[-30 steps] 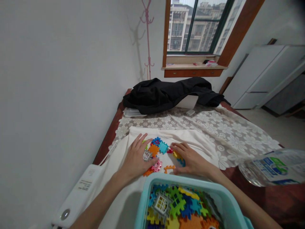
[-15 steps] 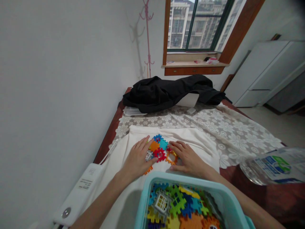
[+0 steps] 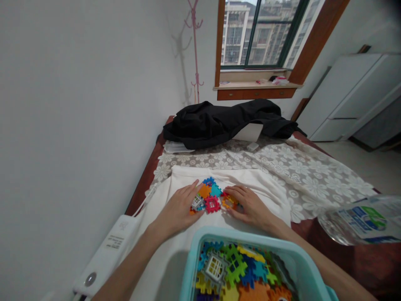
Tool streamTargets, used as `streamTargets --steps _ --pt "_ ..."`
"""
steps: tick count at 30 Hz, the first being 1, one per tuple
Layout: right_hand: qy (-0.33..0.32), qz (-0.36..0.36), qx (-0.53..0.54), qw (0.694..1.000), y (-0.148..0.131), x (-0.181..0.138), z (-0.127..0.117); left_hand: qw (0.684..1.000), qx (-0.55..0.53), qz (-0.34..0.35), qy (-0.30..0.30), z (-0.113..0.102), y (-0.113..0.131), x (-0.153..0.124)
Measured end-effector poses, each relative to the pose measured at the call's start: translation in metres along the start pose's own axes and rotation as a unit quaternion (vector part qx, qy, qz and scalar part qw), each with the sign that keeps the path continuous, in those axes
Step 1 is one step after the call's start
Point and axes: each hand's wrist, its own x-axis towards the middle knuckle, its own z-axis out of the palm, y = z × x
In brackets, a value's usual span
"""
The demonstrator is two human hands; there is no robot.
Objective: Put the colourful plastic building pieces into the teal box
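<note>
Several plastic interlocking blocks lie bunched on the white cloth [image 3: 175, 177]. Among them are a red window block [image 3: 212, 205], an orange block [image 3: 205, 192], a light-blue block [image 3: 216, 190] and a grey window block [image 3: 197, 202]. My left hand [image 3: 178, 205] is cupped against the left side of the bunch, fingers stretched forward and thumb apart. At the right side, my right hand [image 3: 249, 205] curves around an orange ring-shaped block [image 3: 228, 202], which lies between its thumb and fingers. Parts of the outer blocks are hidden under both hands.
A light-blue tub [image 3: 260, 235] of mixed blocks stands closest to me, between my forearms. On the right lies a clear plastic bottle [image 3: 360, 219]. A white power strip [image 3: 108, 255] is at the left, and black fabric [image 3: 225, 121] covers the far end of the table.
Both hands have drawn the blocks closer together. A lower orange block has moved up beside the grey window block at the left, and the orange ring block has shifted slightly away from me.
</note>
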Motion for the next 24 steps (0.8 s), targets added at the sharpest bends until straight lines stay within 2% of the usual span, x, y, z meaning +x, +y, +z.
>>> streamTargets --steps 8,14,24 --pt "0.047 0.0 0.018 0.999 0.005 0.0 0.001 1.0 -0.014 -0.005 0.022 0.001 0.0 0.004" --pt "0.038 -0.018 -0.008 0.999 0.009 -0.001 0.005 0.999 0.024 -0.027 -0.009 -0.007 0.007 0.0" --pt "0.055 -0.004 -0.002 0.999 0.018 0.0 0.003 0.998 -0.023 -0.056 0.026 -0.014 0.007 0.003"
